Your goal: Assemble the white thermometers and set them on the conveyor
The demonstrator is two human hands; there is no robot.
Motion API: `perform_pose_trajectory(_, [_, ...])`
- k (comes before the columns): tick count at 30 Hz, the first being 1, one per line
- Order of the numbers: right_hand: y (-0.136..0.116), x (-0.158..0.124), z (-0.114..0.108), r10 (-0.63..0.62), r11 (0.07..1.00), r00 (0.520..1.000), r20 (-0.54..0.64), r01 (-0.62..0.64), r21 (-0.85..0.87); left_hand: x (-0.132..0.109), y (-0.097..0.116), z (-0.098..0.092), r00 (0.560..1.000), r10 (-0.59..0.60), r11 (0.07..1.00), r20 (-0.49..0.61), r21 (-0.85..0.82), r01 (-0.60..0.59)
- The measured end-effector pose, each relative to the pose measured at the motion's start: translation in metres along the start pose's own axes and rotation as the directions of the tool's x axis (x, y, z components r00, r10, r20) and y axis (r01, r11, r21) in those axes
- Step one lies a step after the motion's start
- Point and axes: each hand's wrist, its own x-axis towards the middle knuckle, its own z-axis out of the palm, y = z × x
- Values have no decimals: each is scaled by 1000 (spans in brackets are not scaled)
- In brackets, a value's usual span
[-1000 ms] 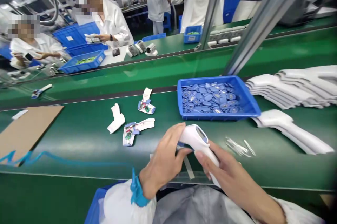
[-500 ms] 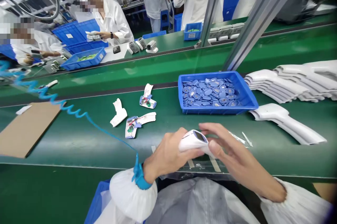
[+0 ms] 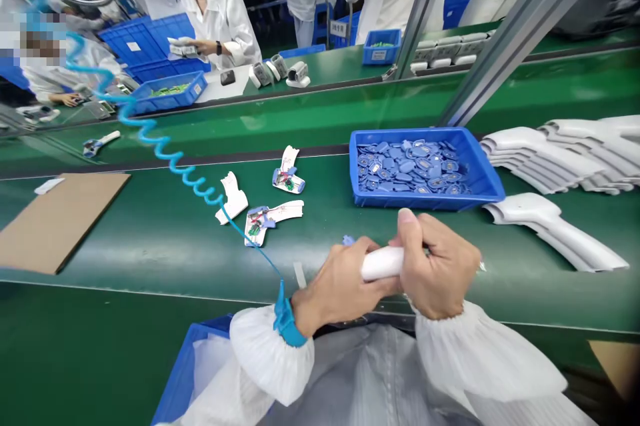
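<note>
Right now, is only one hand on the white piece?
No, the left hand and the right hand both grip the white piece, part of which shows between them.

Spread on the green worktop (image 3: 170, 239): cardboard sheet (image 3: 60, 223), two wired pistol-shaped casing halves (image 3: 263, 221), one bare casing half (image 3: 234, 202), blue plastic tray (image 3: 425, 201), nested white shells (image 3: 555, 223).

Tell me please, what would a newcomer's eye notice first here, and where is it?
Probably the bright blue coiled cord, running from the upper left down to the blue wristband by the left hand. Next, at front centre, this hand and the right hand grip a white piece; beyond them is the blue tray of small blue parts.
</note>
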Motion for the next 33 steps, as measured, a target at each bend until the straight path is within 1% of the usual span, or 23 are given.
perform_pose_trajectory(3, [-2, 1, 3, 28, 996, 997, 74, -34, 86, 0, 3, 10, 1000, -19, 986, -17, 164, 21])
perform_pose_trajectory(5, [-5, 1, 6, 33, 993, 998, 45, -38, 111, 0, 6, 13, 999, -11, 969, -39, 246, 20])
perform_pose_trajectory(6, [-6, 1, 6, 34, 993, 998, 46, -39, 114, -2, 7, 12, 999, -12, 971, -51, 238, 24])
perform_pose_trajectory(7, [-7, 2, 4, 29, 993, 996, 87, -39, 111, -5, 7, 9, 998, -19, 979, -57, 201, 30])
perform_pose_trajectory(9, [-1, 3, -7, 17, 996, 973, 230, -36, 79, -15, 4, -2, 998, -47, 993, -37, 105, 51])
perform_pose_trajectory(10, [5, 4, -16, 22, 998, 955, 296, -38, 50, -22, 1, -9, 998, -66, 995, -21, 71, 68])
perform_pose_trajectory(12, [25, 7, -36, 55, 998, 940, 338, -44, -39, -36, -5, -21, 996, -91, 994, -24, 61, 92])
perform_pose_trajectory(14, [49, 12, -52, 73, 991, 942, 328, -32, -128, -46, -8, -27, 996, -69, 987, -54, 144, 76])
perform_pose_trajectory(15, [59, 14, -55, 63, 989, 934, 351, -12, -146, -49, -8, -26, 998, -42, 973, -55, 224, 53])
perform_pose_trajectory(16, [68, 16, -55, 39, 990, 915, 401, 19, -140, -50, -7, -25, 999, -14, 947, -37, 321, 25])
perform_pose_trajectory(18, [76, 19, -42, -39, 994, 840, 541, 88, -66, -50, -4, -20, 999, 19, 860, 37, 508, -35])
perform_pose_trajectory(20, [74, 17, -19, -124, 988, 751, 649, 155, 10, -51, -2, -21, 998, 1, 806, 69, 590, -42])
perform_pose_trajectory(21, [70, 16, -6, -154, 983, 715, 682, 184, 30, -53, -3, -25, 999, -26, 813, 45, 582, -5])
perform_pose_trajectory(23, [62, 11, 18, -183, 974, 676, 714, 223, 39, -59, -7, -39, 990, -127, 865, -65, 481, 143])
perform_pose_trajectory(24, [59, 8, 27, -186, 972, 668, 721, 230, 37, -62, -11, -47, 972, -196, 890, -132, 392, 233])
perform_pose_trajectory(26, [56, 2, 40, -180, 974, 668, 722, 225, 35, -67, -18, -63, 913, -329, 915, -241, 158, 371])
perform_pose_trajectory(27, [56, -1, 44, -175, 976, 673, 718, 215, 36, -68, -21, -68, 882, -388, 913, -266, 20, 408])
perform_pose_trajectory(28, [56, -4, 45, -168, 979, 681, 713, 201, 39, -67, -23, -70, 860, -438, 899, -264, -122, 420])
perform_pose_trajectory(29, [57, -6, 45, -160, 982, 690, 706, 183, 44, -65, -24, -71, 849, -469, 875, -242, -255, 411])
perform_pose_trajectory(30, [57, -8, 44, -152, 985, 700, 698, 164, 50, -61, -24, -69, 853, -478, 849, -210, -359, 387])
perform_pose_trajectory(31, [57, -8, 41, -147, 987, 710, 689, 152, 54, -57, -23, -67, 867, -463, 833, -185, -423, 355])
perform_pose_trajectory(32, [56, -8, 36, -137, 990, 723, 678, 124, 67, -52, -22, -63, 886, -428, 839, -176, -441, 318])
perform_pose_trajectory(33, [54, -7, 30, -111, 993, 745, 658, 64, 96, -47, -19, -59, 907, -378, 871, -187, -403, 280])
